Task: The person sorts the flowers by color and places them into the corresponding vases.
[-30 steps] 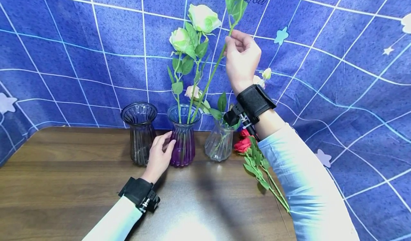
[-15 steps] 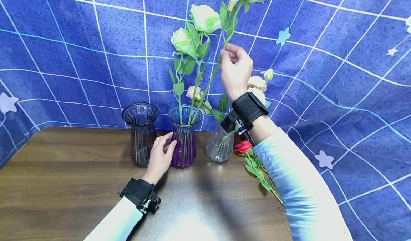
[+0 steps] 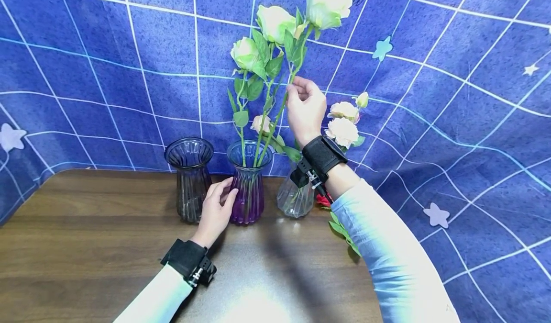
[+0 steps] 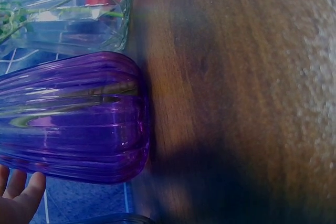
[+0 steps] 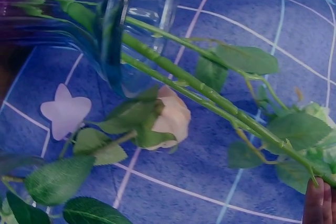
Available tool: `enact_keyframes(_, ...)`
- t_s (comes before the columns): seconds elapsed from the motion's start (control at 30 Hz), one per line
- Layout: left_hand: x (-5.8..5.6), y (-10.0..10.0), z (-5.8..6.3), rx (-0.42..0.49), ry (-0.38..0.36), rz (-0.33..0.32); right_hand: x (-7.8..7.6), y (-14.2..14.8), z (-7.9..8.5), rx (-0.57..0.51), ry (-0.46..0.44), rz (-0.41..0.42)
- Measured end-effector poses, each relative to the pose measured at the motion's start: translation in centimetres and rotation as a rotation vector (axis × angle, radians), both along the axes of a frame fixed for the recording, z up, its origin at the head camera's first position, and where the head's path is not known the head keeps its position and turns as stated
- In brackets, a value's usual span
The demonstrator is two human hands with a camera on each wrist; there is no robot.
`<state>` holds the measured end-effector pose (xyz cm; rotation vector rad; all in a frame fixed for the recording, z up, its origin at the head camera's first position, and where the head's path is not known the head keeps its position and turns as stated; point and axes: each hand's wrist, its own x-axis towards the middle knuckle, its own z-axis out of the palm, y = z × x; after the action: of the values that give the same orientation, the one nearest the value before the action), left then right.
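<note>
Nearest, a left sleeve (image 3: 155,296) and a right sleeve (image 3: 387,241) are reaching forward over a brown wood-grained counter (image 3: 107,246), which is catching a bright glare in front. A black wristband (image 3: 185,258) with a small device is sitting on the left wrist, and another is circling the right.

Farther in, the left hand (image 3: 214,211) is resting against the left side of the purple vase (image 3: 248,198); its grip is lying apart, fingers loosely extended, not wrapping the ribbed glass. This vase is standing upright, its colour turning blue toward the flared rim. Just left of it, a dark grey vase (image 3: 189,194) is standing; near its right, a clear vase (image 3: 294,201) is holding stems. Beside that, a red flower (image 3: 323,200) is lying on the counter, partly hidden by the right arm.

Higher up, the right hand (image 3: 307,107) is pinching the stem of the tall rose (image 3: 328,5), its grip clamping together just below the leaves. That stem is slanting down into the purple vase, where two shorter roses (image 3: 275,24) are also standing. Pale flowers (image 3: 342,131) are showing behind the right wrist.

Farthest back, a blue cloth (image 3: 129,74) with white grid lines and stars is hanging.
</note>
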<state>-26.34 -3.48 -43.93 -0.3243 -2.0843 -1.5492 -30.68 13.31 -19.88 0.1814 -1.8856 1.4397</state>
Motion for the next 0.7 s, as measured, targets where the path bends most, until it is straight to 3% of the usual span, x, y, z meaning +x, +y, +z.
enact_keyframes(0.7, 0.0, 0.0, 0.0, -0.01, -0.012, 0.012, -0.9, -0.8, -3.6, 0.04, -0.09, -0.007)
